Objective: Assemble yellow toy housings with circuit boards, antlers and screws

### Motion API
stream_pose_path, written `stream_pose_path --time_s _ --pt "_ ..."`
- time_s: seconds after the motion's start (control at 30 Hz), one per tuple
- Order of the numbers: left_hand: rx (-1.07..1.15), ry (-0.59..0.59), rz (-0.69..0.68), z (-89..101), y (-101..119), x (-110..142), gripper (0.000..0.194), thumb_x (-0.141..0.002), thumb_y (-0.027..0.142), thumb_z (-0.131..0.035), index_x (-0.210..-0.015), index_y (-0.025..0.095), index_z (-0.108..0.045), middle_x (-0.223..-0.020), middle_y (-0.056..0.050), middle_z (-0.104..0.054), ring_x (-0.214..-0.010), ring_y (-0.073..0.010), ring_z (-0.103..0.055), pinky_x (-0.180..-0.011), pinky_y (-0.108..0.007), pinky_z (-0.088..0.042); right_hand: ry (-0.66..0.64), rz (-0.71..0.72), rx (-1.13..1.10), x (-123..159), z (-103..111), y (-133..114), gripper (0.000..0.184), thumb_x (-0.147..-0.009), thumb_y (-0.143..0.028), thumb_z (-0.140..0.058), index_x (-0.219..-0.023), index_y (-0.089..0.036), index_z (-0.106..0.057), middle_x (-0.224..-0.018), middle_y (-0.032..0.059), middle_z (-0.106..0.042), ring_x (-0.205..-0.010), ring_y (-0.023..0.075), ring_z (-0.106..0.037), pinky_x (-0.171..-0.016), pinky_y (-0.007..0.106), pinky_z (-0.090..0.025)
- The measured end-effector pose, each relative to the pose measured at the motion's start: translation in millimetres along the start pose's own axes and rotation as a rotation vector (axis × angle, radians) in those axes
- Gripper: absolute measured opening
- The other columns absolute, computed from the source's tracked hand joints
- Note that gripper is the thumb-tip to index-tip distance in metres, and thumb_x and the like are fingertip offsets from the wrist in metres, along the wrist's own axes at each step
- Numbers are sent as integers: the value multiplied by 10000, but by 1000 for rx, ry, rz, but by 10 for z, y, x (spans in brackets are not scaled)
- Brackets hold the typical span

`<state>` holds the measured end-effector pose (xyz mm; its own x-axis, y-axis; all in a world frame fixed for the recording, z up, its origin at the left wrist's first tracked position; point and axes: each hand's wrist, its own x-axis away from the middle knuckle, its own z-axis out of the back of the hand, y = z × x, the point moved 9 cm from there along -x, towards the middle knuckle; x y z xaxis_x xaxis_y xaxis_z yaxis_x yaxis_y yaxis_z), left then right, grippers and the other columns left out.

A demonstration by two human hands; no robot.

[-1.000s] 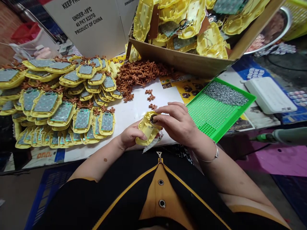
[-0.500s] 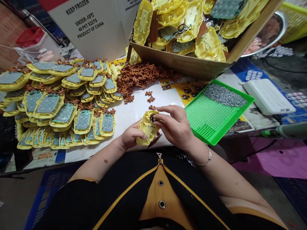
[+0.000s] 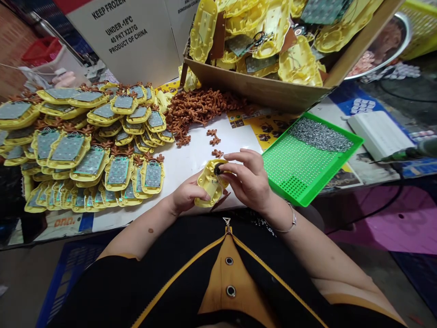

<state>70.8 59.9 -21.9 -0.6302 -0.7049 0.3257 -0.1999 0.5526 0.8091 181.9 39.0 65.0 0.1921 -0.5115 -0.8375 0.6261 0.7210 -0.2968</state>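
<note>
My left hand [image 3: 187, 196] is wrapped round a yellow plastic shell [image 3: 209, 196], thumb over its lower edge, hollow side facing up. My right hand [image 3: 251, 182] pinches a small round black speaker [image 3: 217, 169] between thumb and fingers at the shell's upper end. Thin wires show inside the shell near it. A brown flat piece hangs below the shell, partly hidden by the hands. Just beyond the fingers lies a brown antler-shaped piece [image 3: 217, 154], with two more [image 3: 214, 136] farther up the white sheet.
Finished-looking shells with grey circuit boards [image 3: 70, 148] are stacked left. Behind are a heap of brown antler pieces [image 3: 201, 107] and a carton [image 3: 252, 77] of yellow shells. A green tray [image 3: 307, 193] of screws stands right, beside a white case [image 3: 378, 132] and a dark pointed tool [image 3: 416, 150].
The speaker has tilted in my right hand's pinch and shows darker; both hands have hardly moved. At the right edge, the dark tool has moved up and now overlaps the white case.
</note>
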Motion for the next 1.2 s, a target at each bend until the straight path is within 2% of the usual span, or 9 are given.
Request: stream_pose_path --time_s 0.17,0.37,0.6,0.73,0.83,0.9,1.0,1.1,1.2 --pt "-37 36 -38 19 42 5 517 -492 104 -663 -1006 160 -654 -855 -31 -696 -770 -200 -600 -719 -307 -436 -54 33 62 -27 -4 -71 112 -959 -182 -580 -1057 -234 -590 -992 39 -719 -933 172 -644 -983 402 -464" --pt "-77 84 -84 48 72 1 503 -491 76 -663 -982 180 -643 -776 11 -643 -728 -168 -545 -677 -285 -398 -126 62 225 -8 -47 -149 198 -933 -124 -586 -1083 -252 -599 -1039 29 -718 -963 182 -643 -1074 432 -401" --pt "-76 -40 -75 -45 135 42 518 -550 197 -792 -1053 157 -672 -952 -54 -700 -835 -202 -609 -734 -291 -432 -20 -165 -20 41 -13 94 151 -932 -302 -632 -1070 -246 -606 -1109 88 -662 -1006 233 -641 -843 412 -533" --pt "-87 125 -52 55 156 25 376 -675 341 -830 -959 137 -692 -858 -46 -697 -750 -171 -623 -719 -284 -457 -80 -160 -59 42 -80 64 138 -930 -279 -622 -1058 -227 -630 -1105 96 -670 -1012 239 -640 -851 422 -532" --pt "-89 259 -25 142 143 7 383 -666 384 -858 -906 132 -699 -784 -25 -693 -675 -145 -619 -647 -258 -463 -142 -181 -126 33 -131 84 137 -936 -239 -594 -1062 -214 -640 -1109 104 -668 -1048 243 -640 -888 442 -539" --pt "-65 290 -50 159 185 -3 409 -643 405 -870 -899 133 -704 -778 -25 -703 -660 -145 -626 -622 -255 -475 -203 -250 -337 67 -204 165 267 -919 -312 -639 -1170 -225 -613 -1199 115 -639 -1143 244 -624 -948 451 -547" --pt "-57 327 -151 195 351 4 419 -657 436 -860 -917 143 -711 -797 -33 -723 -696 -166 -654 -672 -288 -522 -295 -397 -695 221 -377 309 701 -852 -494 -712 -1438 -251 -414 -1413 161 -537 -1288 249 -575 -1013 442 -550" --pt "-95 388 -294 286 569 29 410 -659 433 -862 -929 164 -711 -840 -34 -740 -772 -188 -684 -764 -323 -546 -427 -444 -830 425 -585 297 842 -868 -466 -701 -1547 -255 -251 -1352 163 -606 -1146 222 -666 -903 395 -607" --pt "-122 474 -388 454 687 45 388 -642 383 -874 -924 181 -698 -868 -16 -742 -795 -180 -690 -787 -316 -539 -507 -501 -952 558 -711 201 780 -934 -330 -628 -1579 -289 -191 -1137 80 -712 -738 139 -697 -642 292 -618"
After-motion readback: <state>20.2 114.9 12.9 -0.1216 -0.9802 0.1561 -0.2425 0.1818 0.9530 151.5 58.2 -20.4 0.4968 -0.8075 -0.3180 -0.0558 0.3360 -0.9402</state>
